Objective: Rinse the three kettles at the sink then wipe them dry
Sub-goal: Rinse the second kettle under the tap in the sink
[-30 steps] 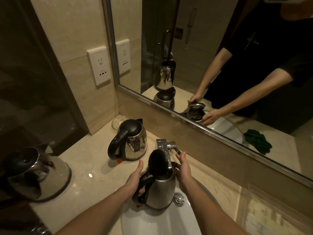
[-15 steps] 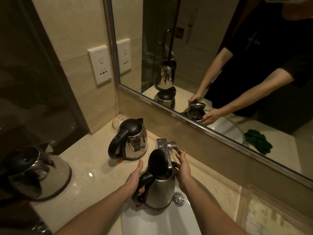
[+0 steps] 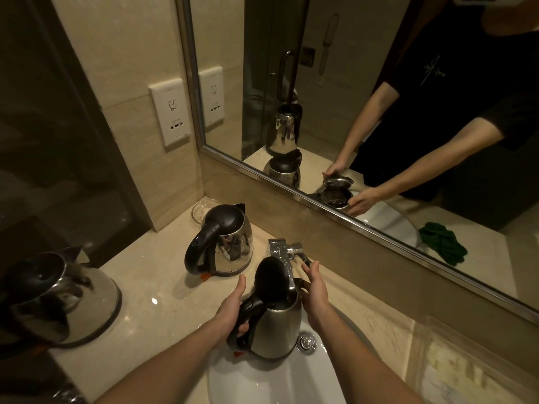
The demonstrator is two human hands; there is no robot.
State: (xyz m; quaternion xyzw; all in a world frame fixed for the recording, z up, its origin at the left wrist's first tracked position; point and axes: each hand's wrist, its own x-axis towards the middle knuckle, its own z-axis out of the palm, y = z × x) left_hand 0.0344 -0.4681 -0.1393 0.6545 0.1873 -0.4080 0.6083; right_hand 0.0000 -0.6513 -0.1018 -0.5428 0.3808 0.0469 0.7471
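**Marble Counter, Three Kettles: One Held Over the Basin**

Beige marble counter (image 3: 163,290) in a dim bathroom, beneath a wide framed mirror (image 3: 350,112): I hold a stainless-steel kettle (image 3: 277,328) upright over the white sink basin (image 3: 277,383), just in front of the chrome tap (image 3: 280,249). Its black lid (image 3: 272,279) stands hinged open, tilted back toward the tap. My left hand (image 3: 233,310) grips the kettle's black handle, fingers curled round it and thumb pointing up. My right hand (image 3: 316,295) lies against the kettle's far side by the spout, fingers straight and relaxed. The fingertips are close to the tap's lever (image 3: 303,256); whether they touch it I cannot tell. The round metal drain (image 3: 306,343) shows in the basin just right of the kettle's base.

A second kettle (image 3: 230,246), shiny with a black handle and a closed black lid, stands on the counter behind and left of the basin. A clear glass dish (image 3: 204,211) sits just behind it in the corner. A third kettle (image 3: 58,295), wider at the base, stands well apart at the far left edge of the view, blurred by the lens. A white wall socket (image 3: 170,115) is set in the tiled wall beside the mirror. The mirror shows my arms, my black T-shirt and the open kettle, and a crumpled green cloth (image 3: 443,243) lying on the counter on the other side of the basin.
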